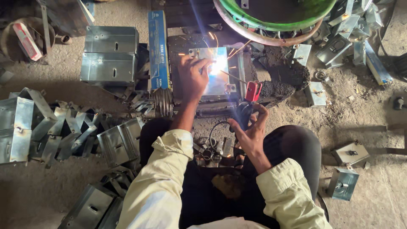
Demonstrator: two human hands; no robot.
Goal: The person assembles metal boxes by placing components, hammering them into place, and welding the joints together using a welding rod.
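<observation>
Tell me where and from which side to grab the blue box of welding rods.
Probably grip the blue box across its narrow width near the middle, coming from above. It lies flat and long on the ground, top face exposed. The bare rods fan out of its near end, so that end gives no firm hold; metal boxes crowd its left side.

Metal box [214,72]: shiny silver, white-blue glare, orange sparks. Electrode holder [253,91]: red clamp, black grip. Rod packet [158,48], left: blue, white lettering. Far tub [275,17]: green, pale rim. Sleeves [161,186]: cream. Trousers [296,146]: black. Near-left stacked sheet pieces [51,131]: dull grey. Floor [373,114]: dusty brown
</observation>
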